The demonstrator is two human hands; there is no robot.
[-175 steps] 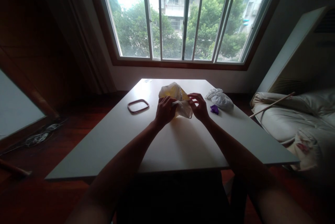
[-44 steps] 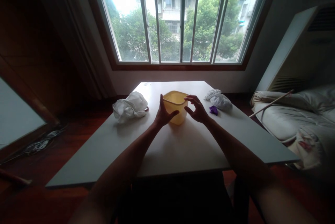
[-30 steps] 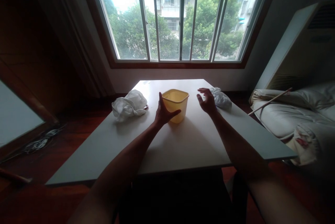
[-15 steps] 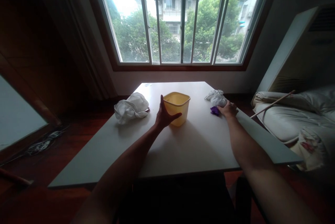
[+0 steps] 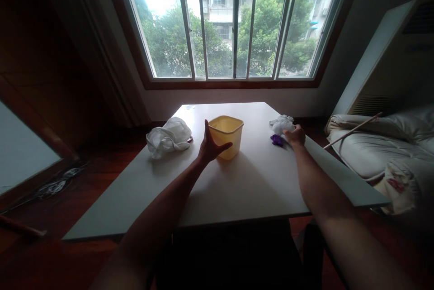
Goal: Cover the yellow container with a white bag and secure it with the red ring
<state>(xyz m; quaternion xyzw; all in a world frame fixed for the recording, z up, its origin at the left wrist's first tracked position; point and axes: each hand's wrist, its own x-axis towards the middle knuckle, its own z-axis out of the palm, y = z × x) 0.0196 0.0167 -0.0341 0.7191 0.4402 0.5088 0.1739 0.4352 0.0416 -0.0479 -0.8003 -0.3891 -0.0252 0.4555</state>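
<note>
One tub, two white bundles, one purple scrap on the surface (image 5: 237, 190)

Left hand (image 5: 209, 145), fingers spread, is cupping the yellow tub (image 5: 226, 136); right hand (image 5: 294, 136) is gripping one white bundle (image 5: 282, 123).

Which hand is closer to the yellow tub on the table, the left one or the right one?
Left. The left hand is open against the side of the yellow tub. The right hand is off to the tub's right, on a white bag.
</note>
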